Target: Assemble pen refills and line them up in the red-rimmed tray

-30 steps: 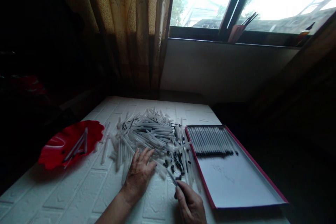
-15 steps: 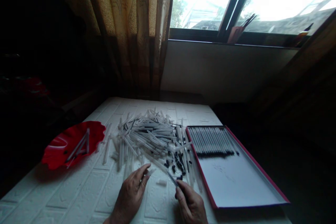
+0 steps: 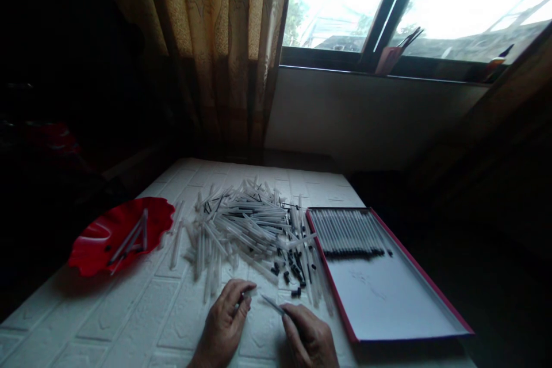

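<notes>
While a thin tube [image 3: 272,303] is pinched by the right hand [image 3: 309,338] and a small piece by the left hand [image 3: 224,325], clear tubes are lined in the flat red-rimmed tray [image 3: 390,298] and strewn in the glossy red dish [image 3: 92,241].

1. We see bare table [image 3: 129,322] left of our left hand [image 3: 224,325], open for passing.
2. The tube pile [image 3: 241,227] blocks the way ahead.
3. The red-rimmed tray [image 3: 388,299] bounds the right, the red dish [image 3: 92,238] the far left.
</notes>
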`<state>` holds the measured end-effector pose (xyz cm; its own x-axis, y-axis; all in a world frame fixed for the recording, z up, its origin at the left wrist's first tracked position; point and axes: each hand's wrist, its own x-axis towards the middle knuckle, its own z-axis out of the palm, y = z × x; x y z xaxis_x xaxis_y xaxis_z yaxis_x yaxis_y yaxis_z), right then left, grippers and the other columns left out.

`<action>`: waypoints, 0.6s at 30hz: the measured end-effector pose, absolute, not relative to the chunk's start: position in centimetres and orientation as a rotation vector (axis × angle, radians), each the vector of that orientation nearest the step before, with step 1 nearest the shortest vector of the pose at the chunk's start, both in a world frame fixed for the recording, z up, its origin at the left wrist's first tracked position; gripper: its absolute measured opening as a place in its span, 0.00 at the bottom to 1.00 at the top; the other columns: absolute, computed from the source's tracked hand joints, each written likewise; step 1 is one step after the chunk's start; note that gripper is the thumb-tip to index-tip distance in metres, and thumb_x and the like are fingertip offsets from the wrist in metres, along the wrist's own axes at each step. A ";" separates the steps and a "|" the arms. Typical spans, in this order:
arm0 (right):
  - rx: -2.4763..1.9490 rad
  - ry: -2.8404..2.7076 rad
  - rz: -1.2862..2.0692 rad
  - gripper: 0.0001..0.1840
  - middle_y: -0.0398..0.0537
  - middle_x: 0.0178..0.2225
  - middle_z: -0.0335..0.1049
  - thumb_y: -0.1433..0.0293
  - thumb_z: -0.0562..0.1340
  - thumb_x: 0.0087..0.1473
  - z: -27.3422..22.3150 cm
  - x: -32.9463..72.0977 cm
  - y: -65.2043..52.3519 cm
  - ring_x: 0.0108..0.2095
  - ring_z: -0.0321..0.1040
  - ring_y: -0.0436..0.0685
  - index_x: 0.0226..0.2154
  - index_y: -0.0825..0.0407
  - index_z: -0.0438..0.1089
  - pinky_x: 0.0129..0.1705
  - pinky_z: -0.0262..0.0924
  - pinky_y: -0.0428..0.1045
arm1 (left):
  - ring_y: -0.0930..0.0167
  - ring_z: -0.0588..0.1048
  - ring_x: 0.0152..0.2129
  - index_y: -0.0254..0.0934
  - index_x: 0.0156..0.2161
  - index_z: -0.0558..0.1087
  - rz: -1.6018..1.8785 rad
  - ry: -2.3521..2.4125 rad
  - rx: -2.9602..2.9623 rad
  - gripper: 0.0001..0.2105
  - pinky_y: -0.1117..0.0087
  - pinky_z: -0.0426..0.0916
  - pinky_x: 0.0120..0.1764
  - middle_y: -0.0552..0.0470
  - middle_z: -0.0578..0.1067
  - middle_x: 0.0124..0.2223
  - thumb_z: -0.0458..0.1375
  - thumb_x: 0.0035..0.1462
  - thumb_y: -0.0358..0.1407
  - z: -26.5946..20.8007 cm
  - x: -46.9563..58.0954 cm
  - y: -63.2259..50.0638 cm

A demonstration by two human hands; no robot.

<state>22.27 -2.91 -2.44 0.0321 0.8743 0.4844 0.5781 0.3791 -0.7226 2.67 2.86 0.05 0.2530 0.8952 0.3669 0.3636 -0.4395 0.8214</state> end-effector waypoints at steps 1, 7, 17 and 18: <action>-1.307 -1.668 0.378 0.12 0.47 0.29 0.74 0.67 0.54 0.62 -2.5 22.3 -2.9 0.29 0.74 0.53 0.40 0.49 0.72 0.33 0.67 0.42 | 0.70 0.78 0.34 0.43 0.44 0.74 1.147 1.136 1.950 0.10 0.72 0.76 0.37 0.49 0.77 0.39 0.52 0.64 0.39 0.1 2.7 2.8; -1.342 -1.737 0.351 0.11 0.45 0.27 0.73 0.69 0.54 0.61 -2.1 22.3 -2.9 0.27 0.73 0.53 0.40 0.49 0.72 0.30 0.64 0.43 | 0.70 0.78 0.38 0.43 0.44 0.73 1.166 1.110 2.036 0.09 0.73 0.74 0.40 0.51 0.77 0.39 0.53 0.62 0.32 0.0 2.7 2.7; -1.383 -1.892 0.347 0.12 0.44 0.24 0.70 0.69 0.53 0.60 -1.6 22.4 -2.9 0.24 0.71 0.52 0.36 0.49 0.72 0.26 0.60 0.43 | 0.72 0.78 0.36 0.46 0.47 0.72 1.001 0.926 2.220 0.12 0.78 0.73 0.40 0.53 0.77 0.39 0.51 0.62 0.29 1.1 1.9 2.8; -1.377 -1.908 0.324 0.10 0.44 0.25 0.71 0.69 0.54 0.59 -1.6 22.5 -3.0 0.24 0.71 0.52 0.37 0.49 0.71 0.26 0.61 0.43 | 0.72 0.79 0.36 0.46 0.47 0.71 0.956 0.905 2.240 0.12 0.77 0.73 0.41 0.53 0.78 0.39 0.51 0.62 0.29 1.2 1.6 2.8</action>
<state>22.48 -3.00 -1.58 -0.1421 0.8960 0.4208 0.7067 0.3895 -0.5907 1.58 2.78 1.20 0.5237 0.7477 0.4083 0.3669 -0.6305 0.6840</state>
